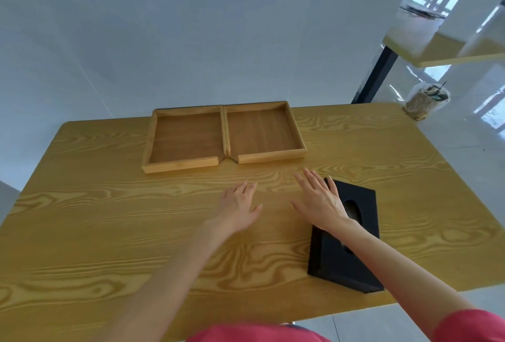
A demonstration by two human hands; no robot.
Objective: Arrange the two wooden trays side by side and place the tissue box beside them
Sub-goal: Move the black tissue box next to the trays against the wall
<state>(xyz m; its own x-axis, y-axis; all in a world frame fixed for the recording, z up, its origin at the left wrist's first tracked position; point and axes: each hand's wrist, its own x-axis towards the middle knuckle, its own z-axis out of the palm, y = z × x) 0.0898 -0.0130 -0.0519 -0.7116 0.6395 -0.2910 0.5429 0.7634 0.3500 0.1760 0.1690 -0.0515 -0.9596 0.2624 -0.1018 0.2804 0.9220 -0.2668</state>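
Observation:
Two shallow wooden trays lie side by side and touching at the far middle of the table: the left tray [185, 139] and the right tray [262, 131]. A black tissue box [352, 254] lies flat at the near right, slot up. My right hand [319, 199] hovers flat, fingers spread, over the box's far left corner; whether it touches the box I cannot tell. My left hand [240, 205] is open, palm down, just above the table between the trays and me. Neither hand holds anything.
The yellow wood-grain table [109, 218] ends against a white wall at the back. Past its right edge are a glossy floor, a black table leg [374, 73], another tabletop [437, 49] and a bagged bin [426, 98].

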